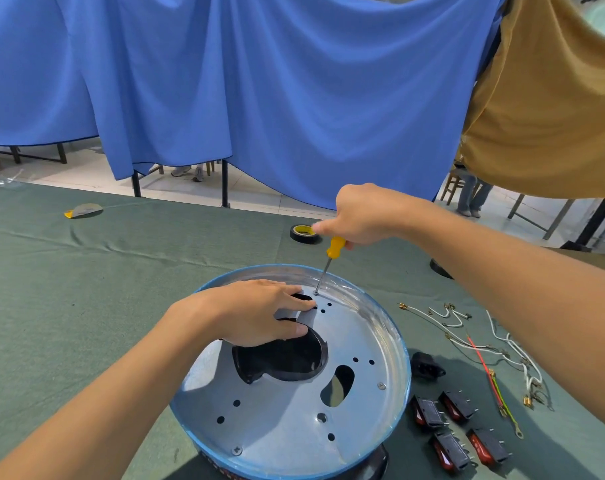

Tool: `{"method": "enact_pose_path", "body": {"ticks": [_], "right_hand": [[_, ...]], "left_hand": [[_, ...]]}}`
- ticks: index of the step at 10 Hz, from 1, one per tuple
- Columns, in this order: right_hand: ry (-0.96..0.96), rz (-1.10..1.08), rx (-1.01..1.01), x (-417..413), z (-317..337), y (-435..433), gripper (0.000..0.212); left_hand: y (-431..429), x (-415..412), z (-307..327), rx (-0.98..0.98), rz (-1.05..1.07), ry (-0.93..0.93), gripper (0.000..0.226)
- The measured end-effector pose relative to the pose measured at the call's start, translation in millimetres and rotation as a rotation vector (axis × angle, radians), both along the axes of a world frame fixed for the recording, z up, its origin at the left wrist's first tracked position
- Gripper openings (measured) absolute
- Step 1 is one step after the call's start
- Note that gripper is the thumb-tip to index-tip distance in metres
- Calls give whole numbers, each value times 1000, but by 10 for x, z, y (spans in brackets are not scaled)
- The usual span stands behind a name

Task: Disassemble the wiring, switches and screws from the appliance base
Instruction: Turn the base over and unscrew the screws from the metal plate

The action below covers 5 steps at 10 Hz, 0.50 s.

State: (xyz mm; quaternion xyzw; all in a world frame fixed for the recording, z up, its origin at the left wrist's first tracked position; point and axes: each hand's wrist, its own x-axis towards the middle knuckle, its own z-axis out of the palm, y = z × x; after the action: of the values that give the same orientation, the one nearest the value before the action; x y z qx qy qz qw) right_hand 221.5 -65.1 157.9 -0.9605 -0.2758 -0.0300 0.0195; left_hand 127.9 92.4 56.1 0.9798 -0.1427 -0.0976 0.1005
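- With the right grip [363,213] wrapped round the yellow handle of the screwdriver [334,247], gripped from above and held near upright, likely for bearing down while turning.
- Shaft tip set in a screw [315,292] at the far side of the metal plate, close under the far rim of the appliance base [403,358].
- With the left grip [256,313] spread flat, fingers straight and pressed on the plate just beside that screw, thumb at the edge of the big central opening. Pinching nothing; probably placed there to stop the round base turning or sliding under the twist.
- Appliance base in the middle of the table [86,271], directly in front, plate facing up for reach from above.
- Two further screws [381,386] visible in the near half of the plate, hence screw removal judged only partly done.
- Four switches [458,405], loose wires [502,351] and a black socket [427,367] laid out on the table to the right of the base, apart from it. Presumably kept aside and clear of the work; that part of the task judged finished.
- Roll of tape [304,233] beyond the base, near the right grip, not touched.
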Motion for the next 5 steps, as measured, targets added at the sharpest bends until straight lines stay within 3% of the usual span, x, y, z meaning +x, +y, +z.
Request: {"method": "enact_pose_path", "body": {"ticks": [1, 2, 3, 5], "right_hand": [[69, 39, -27, -23, 37, 0, 35], [172, 54, -27, -56, 80, 6, 37], [29, 19, -55, -64, 52, 38, 60], [107, 14, -25, -71, 49, 53, 38]], "left_hand": [[-3, 2, 4, 8, -5, 3, 53], [-6, 1, 4, 10, -6, 4, 53], [-4, 0, 4, 5, -6, 5, 53], [-10, 0, 17, 4, -4, 3, 53]]}}
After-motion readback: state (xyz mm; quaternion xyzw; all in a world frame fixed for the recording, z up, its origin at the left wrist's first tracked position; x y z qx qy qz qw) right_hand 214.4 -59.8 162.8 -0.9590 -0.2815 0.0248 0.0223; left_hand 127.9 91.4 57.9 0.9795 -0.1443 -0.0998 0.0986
